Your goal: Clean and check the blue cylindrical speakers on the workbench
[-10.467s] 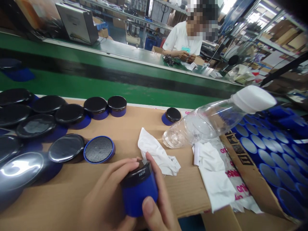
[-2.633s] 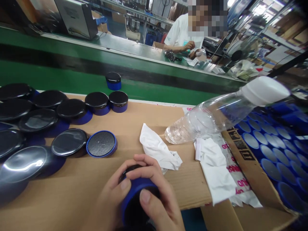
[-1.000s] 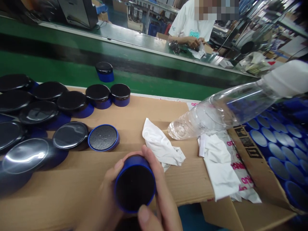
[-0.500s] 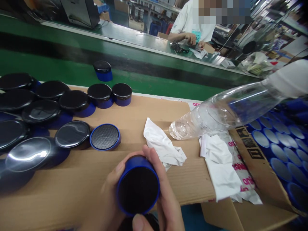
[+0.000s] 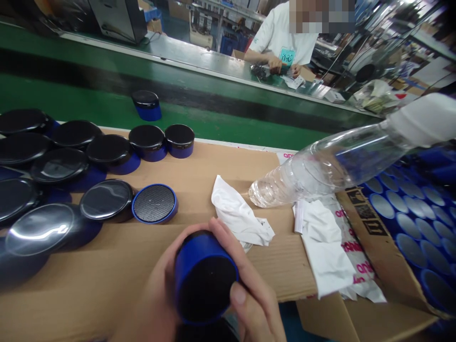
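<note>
Both hands wrapped round small blue round speaker (image 5: 204,278), low over cardboard sheet (image 5: 107,275): left hand (image 5: 156,299) cupping side, right hand (image 5: 249,294) gripping, thumb on dark face. White cloth (image 5: 240,218) just beside.

Blue speaker (image 5: 204,280) matt plastic; bottle (image 5: 320,166) clear plastic (glossy); cardboard (image 5: 107,270) rough.

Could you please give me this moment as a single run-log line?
left hand: holds blue speaker | right hand: thumb on its grille | cloth beside | cardboard worktop
</note>
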`<state>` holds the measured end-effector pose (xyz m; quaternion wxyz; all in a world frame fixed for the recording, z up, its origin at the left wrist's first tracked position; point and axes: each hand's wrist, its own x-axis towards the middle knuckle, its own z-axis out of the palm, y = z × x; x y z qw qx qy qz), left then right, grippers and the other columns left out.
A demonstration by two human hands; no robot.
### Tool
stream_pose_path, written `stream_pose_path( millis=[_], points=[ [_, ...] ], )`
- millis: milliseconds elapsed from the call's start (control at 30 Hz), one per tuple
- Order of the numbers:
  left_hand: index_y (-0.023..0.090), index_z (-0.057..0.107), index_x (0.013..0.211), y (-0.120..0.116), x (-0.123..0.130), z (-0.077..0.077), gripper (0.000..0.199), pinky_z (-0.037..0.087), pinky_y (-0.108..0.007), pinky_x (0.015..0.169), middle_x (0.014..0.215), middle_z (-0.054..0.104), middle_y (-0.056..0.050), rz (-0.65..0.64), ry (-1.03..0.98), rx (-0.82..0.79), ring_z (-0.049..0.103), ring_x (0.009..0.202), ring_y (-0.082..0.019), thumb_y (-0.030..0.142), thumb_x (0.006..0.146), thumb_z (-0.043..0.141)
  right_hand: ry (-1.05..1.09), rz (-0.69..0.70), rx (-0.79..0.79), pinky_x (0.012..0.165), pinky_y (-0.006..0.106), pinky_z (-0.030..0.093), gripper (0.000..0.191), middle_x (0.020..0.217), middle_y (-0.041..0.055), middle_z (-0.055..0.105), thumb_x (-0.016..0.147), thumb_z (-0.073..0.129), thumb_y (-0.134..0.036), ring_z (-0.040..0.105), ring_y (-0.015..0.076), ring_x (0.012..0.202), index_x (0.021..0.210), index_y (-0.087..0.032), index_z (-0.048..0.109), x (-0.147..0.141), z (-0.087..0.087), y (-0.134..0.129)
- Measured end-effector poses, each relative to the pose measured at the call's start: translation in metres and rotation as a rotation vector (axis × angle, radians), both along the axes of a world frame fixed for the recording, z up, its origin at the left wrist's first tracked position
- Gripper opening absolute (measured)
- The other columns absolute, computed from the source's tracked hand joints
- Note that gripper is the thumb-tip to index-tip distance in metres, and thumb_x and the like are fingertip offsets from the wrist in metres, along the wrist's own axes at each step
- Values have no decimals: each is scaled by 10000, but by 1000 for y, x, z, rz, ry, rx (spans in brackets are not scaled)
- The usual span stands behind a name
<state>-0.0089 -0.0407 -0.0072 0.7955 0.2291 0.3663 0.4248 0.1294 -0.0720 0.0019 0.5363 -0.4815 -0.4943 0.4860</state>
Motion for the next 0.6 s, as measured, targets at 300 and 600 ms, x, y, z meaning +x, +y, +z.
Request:
stream_pose_path(
  millis=[300,600],
  points=[
    [539,669,1243,-3,5,13,655,538,-246,998,1304,645,47,138,684,462,632,1205,-240,299,678,895,-88,-105,37,1202,301,413,382,1524,-17,566,956,676,-537,532,201,1419,1317,-410,693,2,-13,4],
    [333,713,1068,0,12,17,539,595,-401,926,1195,723,-82,211,331,207,657,1178,-355,528,618,936,-100,-226,124,988,312,595,689,1304,43,574,808,773,-663,654,250,1174,1399,-391,548,-21,-25,-3]
  ],
)
